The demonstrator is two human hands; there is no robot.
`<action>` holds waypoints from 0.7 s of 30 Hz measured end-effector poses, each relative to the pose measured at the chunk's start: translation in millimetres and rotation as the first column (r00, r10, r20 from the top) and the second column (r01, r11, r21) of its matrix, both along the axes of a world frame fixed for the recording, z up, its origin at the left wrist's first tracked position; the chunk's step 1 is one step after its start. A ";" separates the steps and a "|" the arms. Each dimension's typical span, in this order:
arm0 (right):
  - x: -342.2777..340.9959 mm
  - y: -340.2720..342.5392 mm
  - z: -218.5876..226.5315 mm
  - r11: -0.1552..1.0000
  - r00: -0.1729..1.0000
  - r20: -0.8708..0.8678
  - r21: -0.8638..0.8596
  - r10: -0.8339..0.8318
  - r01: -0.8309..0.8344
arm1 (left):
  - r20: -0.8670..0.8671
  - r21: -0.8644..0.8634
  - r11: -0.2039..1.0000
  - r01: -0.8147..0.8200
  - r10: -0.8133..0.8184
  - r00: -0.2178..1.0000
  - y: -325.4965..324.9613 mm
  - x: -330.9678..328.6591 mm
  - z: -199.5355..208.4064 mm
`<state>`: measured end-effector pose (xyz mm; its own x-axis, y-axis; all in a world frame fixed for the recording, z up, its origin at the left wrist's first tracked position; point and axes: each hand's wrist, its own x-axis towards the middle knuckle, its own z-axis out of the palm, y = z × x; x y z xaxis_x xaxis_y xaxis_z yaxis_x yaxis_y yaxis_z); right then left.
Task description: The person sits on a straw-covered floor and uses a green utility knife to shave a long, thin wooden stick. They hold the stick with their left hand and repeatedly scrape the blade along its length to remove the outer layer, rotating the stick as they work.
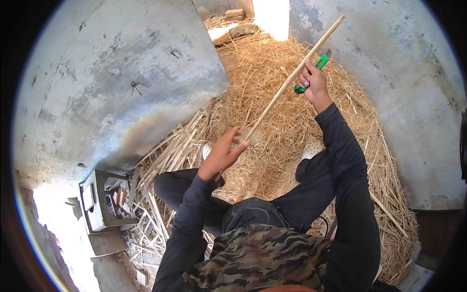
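A long, pale wooden stick (278, 94) runs slantwise from the upper right down to my left hand. My right hand (314, 83) is closed round a green utility knife (321, 62), its dark blade out and pointing up and away. The same hand's thumb and fingers press against the stick's upper half. My left hand (224, 152) is at the stick's lower part, with fingers stretched and apart and the thumb beside the wood. Whether the left palm touches the stick is hidden. Below the hands, loose straw-like shavings (262, 160) cover the floor between my legs.
Long split strips (180, 138) lie piled along the left wall (121, 73). At the lower left stands a small wooden stool (99, 202) on its side, with scraps inside. Another grey wall (399, 97) closes in on the right. A bright doorway (271, 19) opens at the far end.
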<state>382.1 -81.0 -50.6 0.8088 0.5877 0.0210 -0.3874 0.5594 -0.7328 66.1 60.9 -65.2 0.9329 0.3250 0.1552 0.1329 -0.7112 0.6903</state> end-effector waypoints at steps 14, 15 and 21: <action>-41.8 1.7 -16.3 0.685 0.404 0.768 -0.633 0.497 0.360 | 0.029 -0.424 0.883 -0.201 0.235 0.972 -47.8 -4.2 -8.2; -56.8 1.6 -12.3 0.624 0.324 0.743 -0.668 0.585 0.405 | 0.045 -0.330 0.914 -0.235 0.264 0.963 -46.0 -2.7 -3.8; -114.9 4.1 -5.4 0.635 0.039 0.789 -0.522 0.613 0.570 | 0.080 -0.241 0.937 -0.253 0.279 0.957 -45.4 -0.2 4.1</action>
<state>267.2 -76.8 -56.0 0.3495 0.8788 0.3249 0.9051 -0.2269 -0.3597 65.9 15.5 -61.1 0.7882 0.5977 0.1463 0.2094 -0.4840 0.8496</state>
